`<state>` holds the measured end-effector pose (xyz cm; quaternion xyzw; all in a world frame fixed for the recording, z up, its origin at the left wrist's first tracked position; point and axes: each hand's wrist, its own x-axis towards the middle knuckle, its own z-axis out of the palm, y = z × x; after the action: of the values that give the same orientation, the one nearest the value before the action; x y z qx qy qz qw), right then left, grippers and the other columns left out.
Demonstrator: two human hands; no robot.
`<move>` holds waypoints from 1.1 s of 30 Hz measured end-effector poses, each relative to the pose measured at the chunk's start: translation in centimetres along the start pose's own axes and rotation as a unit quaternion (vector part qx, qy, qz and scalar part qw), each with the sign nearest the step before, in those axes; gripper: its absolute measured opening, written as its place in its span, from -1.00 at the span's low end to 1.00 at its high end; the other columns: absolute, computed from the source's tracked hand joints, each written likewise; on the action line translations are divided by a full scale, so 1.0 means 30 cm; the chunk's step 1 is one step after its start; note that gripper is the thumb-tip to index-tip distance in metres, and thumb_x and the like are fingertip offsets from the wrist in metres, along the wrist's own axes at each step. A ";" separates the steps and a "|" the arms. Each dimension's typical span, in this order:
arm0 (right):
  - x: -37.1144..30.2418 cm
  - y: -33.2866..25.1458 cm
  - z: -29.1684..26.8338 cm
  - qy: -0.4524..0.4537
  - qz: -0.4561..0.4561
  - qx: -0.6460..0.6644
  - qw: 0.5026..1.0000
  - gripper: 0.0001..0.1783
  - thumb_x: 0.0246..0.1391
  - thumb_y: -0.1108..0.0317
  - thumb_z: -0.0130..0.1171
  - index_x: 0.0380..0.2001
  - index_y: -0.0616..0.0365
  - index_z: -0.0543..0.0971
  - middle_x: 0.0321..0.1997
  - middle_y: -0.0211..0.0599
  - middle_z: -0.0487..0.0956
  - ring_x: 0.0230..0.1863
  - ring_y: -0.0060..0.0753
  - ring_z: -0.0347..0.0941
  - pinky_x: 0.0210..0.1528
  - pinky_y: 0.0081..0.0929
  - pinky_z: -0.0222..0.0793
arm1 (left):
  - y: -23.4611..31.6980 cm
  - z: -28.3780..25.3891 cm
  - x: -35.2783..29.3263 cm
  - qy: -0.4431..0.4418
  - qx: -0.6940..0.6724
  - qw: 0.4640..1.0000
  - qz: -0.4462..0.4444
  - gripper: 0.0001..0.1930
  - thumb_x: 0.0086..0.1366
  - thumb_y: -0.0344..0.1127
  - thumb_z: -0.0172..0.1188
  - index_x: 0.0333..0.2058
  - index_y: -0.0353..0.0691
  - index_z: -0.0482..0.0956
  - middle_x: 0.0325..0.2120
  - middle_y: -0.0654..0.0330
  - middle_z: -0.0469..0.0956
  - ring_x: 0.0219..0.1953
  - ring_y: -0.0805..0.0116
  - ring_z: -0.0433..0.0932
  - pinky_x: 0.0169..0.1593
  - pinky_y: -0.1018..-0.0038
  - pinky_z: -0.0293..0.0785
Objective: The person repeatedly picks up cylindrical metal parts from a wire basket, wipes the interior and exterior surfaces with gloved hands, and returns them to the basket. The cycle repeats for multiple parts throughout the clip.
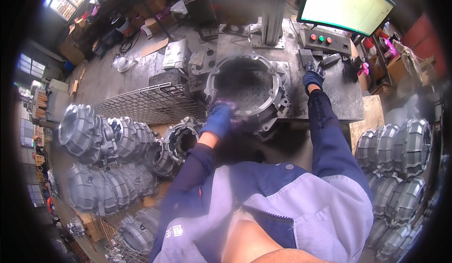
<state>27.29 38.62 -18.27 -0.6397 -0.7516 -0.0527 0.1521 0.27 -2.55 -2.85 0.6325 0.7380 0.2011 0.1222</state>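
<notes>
A large ring-shaped cast metal housing (pixel 213 81) rests on the bench, its wide round opening facing up. My left hand (pixel 220 118), in a blue glove with dark fingers, is at the near left side of this housing. Motion blurs its fingers, so their grip does not show. Farther right, my right hand (pixel 314 76) reaches out over the bench top in a similar glove. Its fingers look stretched and apart, with the tips at the near end of a small dark block (pixel 307 56). Another dark block (pixel 331 59) lies just to the right.
A control box (pixel 325 41) with red and green buttons stands below a lit monitor (pixel 346 6). A metal column (pixel 274 13) rises behind the housing. Similar housings are stacked at left (pixel 101 187) and right (pixel 395 145). A wire mesh panel (pixel 146 104) stands left of the bench (pixel 343 91).
</notes>
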 end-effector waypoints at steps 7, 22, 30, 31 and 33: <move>-0.329 -0.065 -0.321 -0.205 0.064 0.121 0.969 -0.36 0.26 0.00 0.00 0.37 -0.11 0.34 0.28 0.12 0.47 0.30 0.03 0.40 0.26 -0.09 0.34 | 0.036 -0.038 0.002 -0.001 0.009 1.000 0.017 -0.59 0.02 -0.11 0.49 -0.23 -0.23 0.63 -0.16 -0.11 0.61 -0.01 -0.12 0.54 0.09 0.15 0.45; -1.004 -0.199 -0.494 -0.237 -0.387 0.226 0.862 -0.74 0.12 0.26 0.15 -0.18 0.06 0.69 -0.15 -0.05 0.66 -0.08 0.01 0.58 0.03 -0.19 0.48 | 0.037 -0.032 0.026 0.031 0.053 0.998 0.027 -0.71 -0.07 -0.25 0.48 -0.36 -0.18 0.64 -0.28 -0.08 0.64 -0.12 -0.06 0.63 -0.01 0.18 0.54; -1.004 -0.223 -0.599 -0.267 -0.403 0.158 0.861 -0.63 0.06 0.07 0.24 -0.12 0.00 0.70 -0.07 -0.20 0.68 0.00 -0.07 0.59 0.08 -0.24 0.48 | 0.060 -0.052 0.006 0.039 0.044 0.997 0.045 -0.78 -0.02 -0.33 0.42 -0.35 -0.16 0.65 -0.27 -0.06 0.65 -0.11 -0.04 0.63 -0.02 0.16 0.54; -1.004 -0.225 -0.608 -0.261 -0.418 0.206 0.845 -0.60 0.03 0.04 0.27 -0.12 -0.02 0.70 -0.06 -0.23 0.69 0.01 -0.09 0.59 0.09 -0.26 0.48 | 0.063 -0.054 0.005 0.029 0.042 0.998 0.031 -0.78 -0.02 -0.33 0.42 -0.34 -0.16 0.65 -0.26 -0.06 0.65 -0.12 -0.05 0.63 -0.02 0.16 0.54; -1.004 -0.226 -0.615 -0.263 -0.428 0.158 0.850 -0.54 -0.06 -0.02 0.34 -0.11 -0.04 0.70 -0.05 -0.29 0.70 0.02 -0.14 0.60 0.10 -0.30 0.48 | 0.065 -0.054 0.009 0.026 0.030 0.999 0.014 -0.77 -0.03 -0.33 0.41 -0.34 -0.16 0.66 -0.25 -0.04 0.65 -0.12 -0.06 0.63 -0.02 0.16 0.54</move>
<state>27.70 3.90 -8.90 -0.2120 -0.9611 0.1769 0.0100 1.25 -2.28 -0.51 0.6405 0.7379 0.1969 0.0806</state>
